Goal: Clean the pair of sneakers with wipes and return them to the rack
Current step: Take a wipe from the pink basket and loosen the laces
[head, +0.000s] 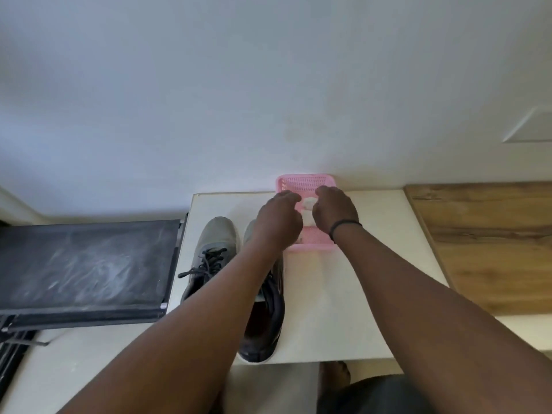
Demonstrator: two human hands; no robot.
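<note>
Two hands — left [279, 218], right [334, 210] — pinching white wipes [309, 204] over pink basket [301, 183], forearm hiding one sneaker [265, 318] (dusty rack [86, 264] beside)

Single head view, high, facing forward-down onto white table [358, 294], wall behind; close.

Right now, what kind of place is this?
Probably a home entryway or shoe corner. A dusty black rack stands beside a white table against a plain wall, a pair of grey sneakers sits on it, and both hands reach into a pink basket.
</note>
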